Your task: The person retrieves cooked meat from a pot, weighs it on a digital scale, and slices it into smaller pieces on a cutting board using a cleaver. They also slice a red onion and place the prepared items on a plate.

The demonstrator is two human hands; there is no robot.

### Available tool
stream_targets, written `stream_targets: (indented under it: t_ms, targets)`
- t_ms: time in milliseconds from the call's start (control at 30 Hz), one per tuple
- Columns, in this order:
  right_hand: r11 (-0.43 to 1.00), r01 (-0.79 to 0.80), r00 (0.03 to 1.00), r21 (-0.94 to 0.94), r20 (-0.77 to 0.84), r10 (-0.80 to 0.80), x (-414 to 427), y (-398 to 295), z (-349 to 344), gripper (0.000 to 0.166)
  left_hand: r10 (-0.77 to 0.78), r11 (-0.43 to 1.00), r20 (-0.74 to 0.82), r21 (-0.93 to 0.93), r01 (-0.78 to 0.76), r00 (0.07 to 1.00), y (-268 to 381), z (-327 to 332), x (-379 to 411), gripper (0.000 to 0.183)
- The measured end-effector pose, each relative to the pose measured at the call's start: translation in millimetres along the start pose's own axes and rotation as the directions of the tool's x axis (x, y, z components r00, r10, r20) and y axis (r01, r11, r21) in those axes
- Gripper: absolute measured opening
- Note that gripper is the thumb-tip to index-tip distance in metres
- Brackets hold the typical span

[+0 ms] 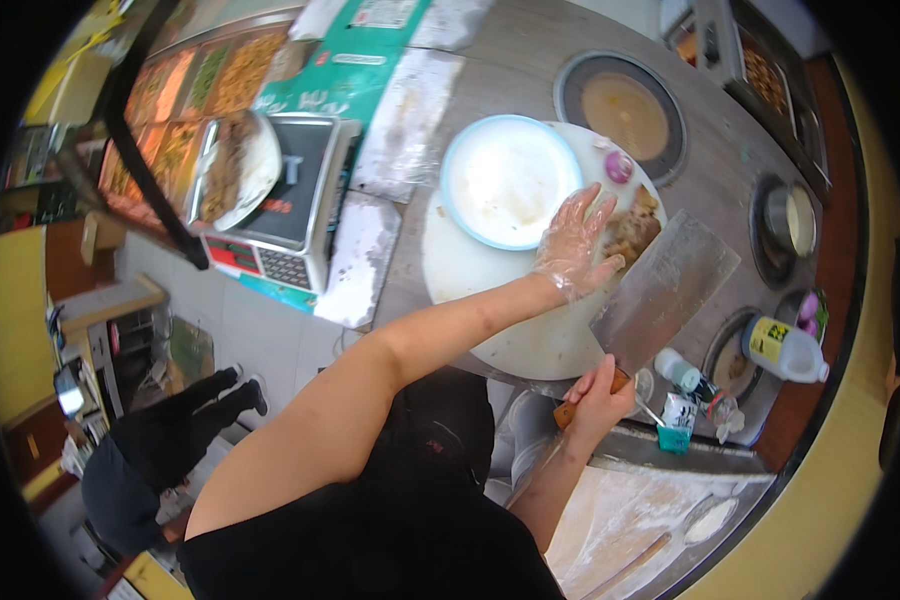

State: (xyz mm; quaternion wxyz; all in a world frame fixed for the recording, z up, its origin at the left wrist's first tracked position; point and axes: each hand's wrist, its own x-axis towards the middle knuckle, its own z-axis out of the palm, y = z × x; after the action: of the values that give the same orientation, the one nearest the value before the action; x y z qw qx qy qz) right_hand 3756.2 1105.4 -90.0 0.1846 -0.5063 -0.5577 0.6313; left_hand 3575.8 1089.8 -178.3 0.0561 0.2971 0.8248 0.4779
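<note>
My left hand [579,244], in a clear plastic glove, reaches over the round white cutting board [525,337] with its fingers apart. It lies between a white basin with a pale blue rim [514,240] and some brown cooked meat [631,231]; its thumb is by the meat, and whether they touch is unclear. In my right hand [604,405] is the wooden handle of a cleaver [664,289]. Its broad, smeared blade slants over the board's right edge and hides part of the meat. A piece of red onion [619,166] sits near the board's far edge.
On the left, a digital scale [300,180] carries a white plate [259,176] with meat. Round wells [622,112] are set in the counter. A plastic jug [784,349], bottles [676,369] and a metal pot [791,217] stand at right. Another person [142,450] is at lower left.
</note>
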Motion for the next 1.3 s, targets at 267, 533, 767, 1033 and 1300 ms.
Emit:
stream_targets:
  t_ms: [267,533,767,1033,1300]
  targets:
    - [0.952,-0.297,0.612,-0.077,0.750,0.252,-55,-5,134,0.025,-0.043,0.963,-0.590,0.191,0.191,0.807,-91,-304,-86,0.061]
    - [0.905,-0.348,0.432,-0.246,0.814,0.388,-134,29,314,0.029,-0.208,0.893,-0.614,0.197,0.404,0.761,-238,-487,-93,0.047]
    - [0.923,-0.339,0.580,-0.182,0.732,0.357,-163,52,368,0.029,-0.300,0.933,-0.211,0.136,0.332,0.930,-258,-527,-57,0.055]
    - [0.922,-0.309,0.618,-0.234,0.687,0.382,-183,52,396,0.036,-0.154,0.981,-0.018,0.119,0.155,0.988,-300,-524,-51,0.059]
    - [0.899,-0.389,0.546,-0.202,0.736,0.401,-183,72,410,0.050,-0.122,0.981,-0.015,-0.153,0.118,0.992,-292,-503,-56,0.057]
